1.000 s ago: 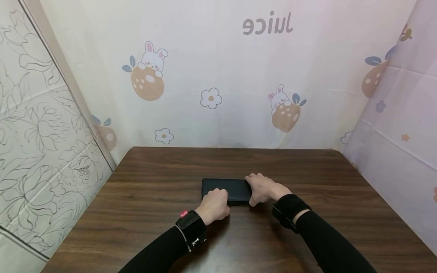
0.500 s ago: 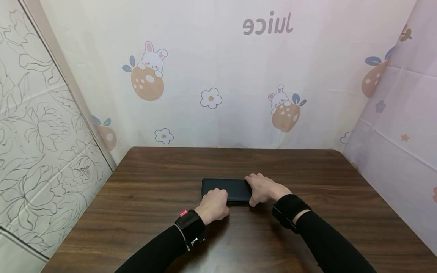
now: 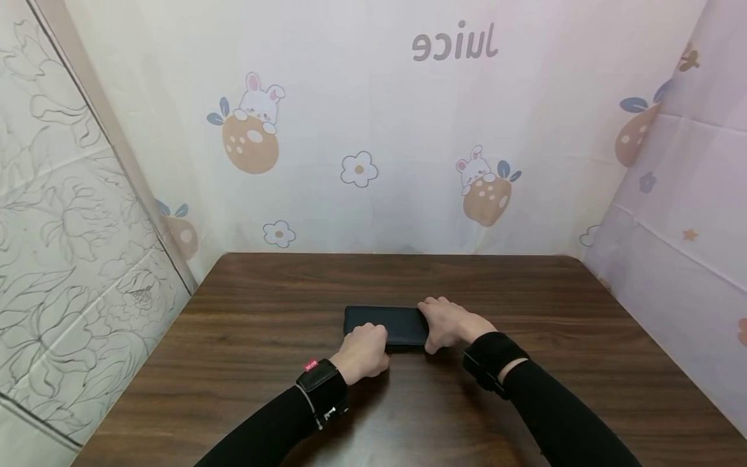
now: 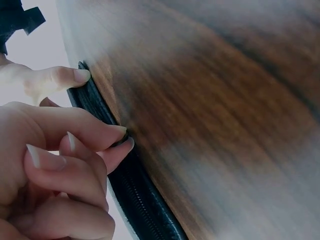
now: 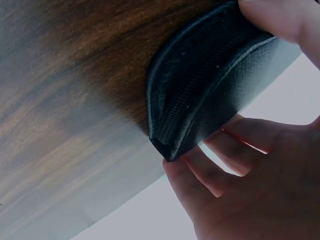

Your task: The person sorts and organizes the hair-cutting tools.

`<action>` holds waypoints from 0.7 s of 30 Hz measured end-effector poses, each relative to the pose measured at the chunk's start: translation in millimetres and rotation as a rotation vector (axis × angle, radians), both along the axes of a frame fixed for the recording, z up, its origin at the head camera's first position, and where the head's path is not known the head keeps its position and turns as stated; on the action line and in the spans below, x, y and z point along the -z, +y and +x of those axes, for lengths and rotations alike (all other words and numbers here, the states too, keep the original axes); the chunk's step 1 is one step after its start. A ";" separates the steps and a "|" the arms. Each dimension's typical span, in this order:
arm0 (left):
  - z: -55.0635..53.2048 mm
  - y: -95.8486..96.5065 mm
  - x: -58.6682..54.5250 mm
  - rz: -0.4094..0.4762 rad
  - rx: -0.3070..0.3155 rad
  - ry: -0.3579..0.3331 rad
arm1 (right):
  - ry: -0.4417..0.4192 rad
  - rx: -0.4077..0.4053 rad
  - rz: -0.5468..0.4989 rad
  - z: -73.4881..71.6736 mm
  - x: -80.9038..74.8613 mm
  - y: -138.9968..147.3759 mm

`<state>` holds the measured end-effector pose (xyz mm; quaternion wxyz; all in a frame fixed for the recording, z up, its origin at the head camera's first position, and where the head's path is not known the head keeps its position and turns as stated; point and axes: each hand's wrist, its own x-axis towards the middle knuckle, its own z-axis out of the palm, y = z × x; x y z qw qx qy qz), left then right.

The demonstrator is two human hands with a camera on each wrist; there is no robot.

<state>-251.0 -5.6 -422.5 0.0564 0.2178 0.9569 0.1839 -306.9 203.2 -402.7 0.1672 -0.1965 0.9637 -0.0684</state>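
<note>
A black zip-around wallet [image 3: 403, 325] lies flat on the wooden table in the head view. Along its near side, my left hand [image 3: 360, 353] pinches a small dark zipper pull [image 4: 119, 142] between thumb and index finger; the other fingers are curled in. The zipper teeth [image 4: 142, 205] show along the edge in the left wrist view, and they look closed there. My right hand [image 3: 450, 324] holds the wallet's right end, thumb on the near edge and fingers spread around the far corner. At that end the zipper [image 5: 175, 112] curves round the corner between two leather rims.
The brown wooden table [image 3: 245, 389] stretches to both sides and behind the wallet. A pale printed curtain [image 3: 408, 214] hangs at the table's far edge, and another panel [image 3: 688, 272] closes the right side. A floral board [image 3: 76, 259] stands at the left.
My left hand has shifted very slightly left along the wallet's near edge. The right hand keeps its place on the wallet. The head view has tilted a little.
</note>
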 end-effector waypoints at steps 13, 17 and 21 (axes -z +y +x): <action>-4.0 -5.9 -1.3 0.029 0.002 -0.007 | -0.011 0.010 -0.003 -0.7 -1.5 -0.3; -2.8 -7.7 -1.8 0.046 0.021 -0.022 | -0.014 0.017 0.003 -0.4 -0.5 0.0; -3.7 -8.7 -0.7 0.054 0.029 -0.029 | -0.003 0.008 0.000 -0.9 1.8 1.1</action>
